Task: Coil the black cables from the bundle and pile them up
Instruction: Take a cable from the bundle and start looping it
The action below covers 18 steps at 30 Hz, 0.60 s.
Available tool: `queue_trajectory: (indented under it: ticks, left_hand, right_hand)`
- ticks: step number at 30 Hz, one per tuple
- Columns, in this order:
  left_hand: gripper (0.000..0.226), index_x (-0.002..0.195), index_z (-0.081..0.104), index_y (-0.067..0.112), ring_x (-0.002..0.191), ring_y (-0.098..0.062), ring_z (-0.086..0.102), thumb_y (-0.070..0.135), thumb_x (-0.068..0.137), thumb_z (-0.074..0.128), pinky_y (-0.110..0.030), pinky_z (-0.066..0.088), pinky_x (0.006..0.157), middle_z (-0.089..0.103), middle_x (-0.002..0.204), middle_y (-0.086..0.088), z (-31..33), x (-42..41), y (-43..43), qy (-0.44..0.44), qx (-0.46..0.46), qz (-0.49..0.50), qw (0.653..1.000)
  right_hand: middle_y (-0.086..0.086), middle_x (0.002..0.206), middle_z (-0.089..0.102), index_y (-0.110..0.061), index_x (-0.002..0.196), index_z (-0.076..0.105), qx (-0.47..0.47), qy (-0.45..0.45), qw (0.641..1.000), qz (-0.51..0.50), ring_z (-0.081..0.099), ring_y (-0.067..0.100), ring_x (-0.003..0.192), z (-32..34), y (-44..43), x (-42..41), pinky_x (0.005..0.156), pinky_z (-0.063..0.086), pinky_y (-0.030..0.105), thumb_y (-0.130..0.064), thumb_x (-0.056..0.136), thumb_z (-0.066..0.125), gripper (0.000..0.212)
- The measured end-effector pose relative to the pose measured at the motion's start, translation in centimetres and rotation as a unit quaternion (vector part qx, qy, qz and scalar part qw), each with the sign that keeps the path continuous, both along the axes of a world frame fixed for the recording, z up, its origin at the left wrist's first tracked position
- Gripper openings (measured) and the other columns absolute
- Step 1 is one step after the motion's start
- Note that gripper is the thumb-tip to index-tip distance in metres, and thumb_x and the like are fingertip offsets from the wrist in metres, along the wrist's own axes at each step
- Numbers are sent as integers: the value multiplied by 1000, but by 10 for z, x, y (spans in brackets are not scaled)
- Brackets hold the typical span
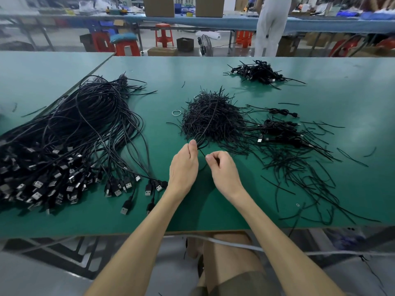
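Note:
A big bundle of black USB cables (70, 133) sprawls over the left of the green table (213, 210), plugs toward me. At the table's middle my left hand (184, 167) pinches a small loop of one black cable (202, 139) between thumb and fingers. My right hand (221, 167) sits close beside it, fingers curled, pinching the same cable's strand just below the loop. The cable runs up over a heap of short black twist ties (211, 118). A few coiled cables (280, 130) lie to the right, and a pile of coiled cables (259, 72) sits at the far right.
Loose ties (303, 174) are scattered over the right of the table. A small ring (176, 113) lies left of the tie heap. Behind the table stand red stools (164, 36), cardboard boxes and a person in light trousers (270, 28).

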<state>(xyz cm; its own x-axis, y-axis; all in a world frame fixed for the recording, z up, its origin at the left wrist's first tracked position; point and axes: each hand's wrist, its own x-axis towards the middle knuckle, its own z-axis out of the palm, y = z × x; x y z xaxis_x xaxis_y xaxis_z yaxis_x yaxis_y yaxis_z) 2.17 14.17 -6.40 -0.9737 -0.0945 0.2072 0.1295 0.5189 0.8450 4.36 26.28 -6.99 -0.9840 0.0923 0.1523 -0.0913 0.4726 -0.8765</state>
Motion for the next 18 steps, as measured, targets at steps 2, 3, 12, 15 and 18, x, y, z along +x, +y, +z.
queue_trajectory:
  ticks: [2, 3, 12, 15, 18]
  left_hand:
    - [47, 70, 33, 20, 57, -11, 32, 44, 110, 28, -34, 28, 60, 37, 64, 9, 2, 0, -1, -2, 26, -5, 1000]
    - [47, 70, 32, 19, 57, -10, 30, 43, 110, 30, -33, 28, 60, 35, 63, 8, 2, 0, -1, -2, 41, -8, 999]
    - [43, 71, 36, 15, 60, -14, 27, 37, 108, 37, -35, 24, 59, 33, 66, -2, 8, 4, -9, -20, 83, -96, 992]
    - [41, 69, 37, 18, 59, -15, 27, 36, 105, 40, -36, 24, 60, 33, 64, 2, 9, 8, -15, -32, 78, -142, 986]
    - [47, 72, 41, 5, 60, -17, 29, 43, 99, 41, -36, 26, 61, 35, 63, 1, 10, 10, -19, -46, 82, -169, 981]
  right_hand:
    - [-4, 103, 57, -17, 102, 59, -9, -3, 1000, 3, 54, 15, 101, 1, 0, 1, 92, 45, 30, -29, 106, 52, 15]
    - [-3, 103, 59, -16, 103, 60, -20, -3, 1000, 4, 56, 14, 99, 2, 0, 1, 91, 46, 29, -30, 105, 54, 16]
    - [-7, 93, 64, -28, 114, 66, -217, 27, 976, 20, 58, 0, 85, 8, 10, 3, 81, 48, 18, -39, 91, 75, 27]
    - [-7, 91, 70, -32, 122, 69, -223, 30, 969, 99, 64, 8, 89, 11, 11, 3, 88, 52, 24, -37, 86, 79, 37]
    - [1, 105, 77, -28, 125, 71, -249, 8, 957, 149, 71, 19, 101, 11, 13, 3, 100, 53, 33, -32, 85, 81, 42]
